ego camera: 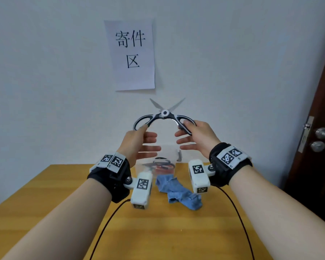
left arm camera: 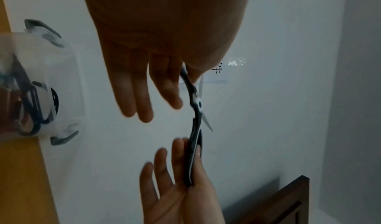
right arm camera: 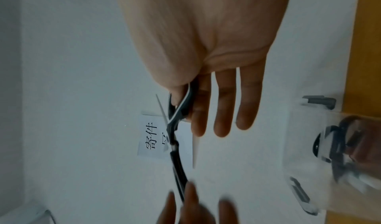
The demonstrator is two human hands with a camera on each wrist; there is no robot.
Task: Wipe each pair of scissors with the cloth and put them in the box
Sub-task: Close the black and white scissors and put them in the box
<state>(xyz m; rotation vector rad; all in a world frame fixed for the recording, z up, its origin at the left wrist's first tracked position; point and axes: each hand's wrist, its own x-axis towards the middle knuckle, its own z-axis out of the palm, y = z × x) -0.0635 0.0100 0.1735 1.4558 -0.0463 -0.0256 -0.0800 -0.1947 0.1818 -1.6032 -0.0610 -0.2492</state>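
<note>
A black-and-white pair of scissors (ego camera: 164, 113) hangs in the air above the table, blades spread wide and pointing up at the wall. My left hand (ego camera: 139, 141) pinches its left handle loop with thumb and forefinger, the other fingers straight. My right hand (ego camera: 194, 136) pinches the right handle loop the same way. In the left wrist view the scissors (left arm camera: 195, 106) run between both hands. The blue cloth (ego camera: 178, 192) lies crumpled on the wooden table (ego camera: 45, 203). Behind it stands a clear plastic box (ego camera: 163, 162) holding other scissors.
A paper sign (ego camera: 131, 53) hangs on the white wall behind the table. A brown door (ego camera: 319, 128) with a metal handle is at the right. Two dark cables (ego camera: 238, 212) run across the table from my wrists.
</note>
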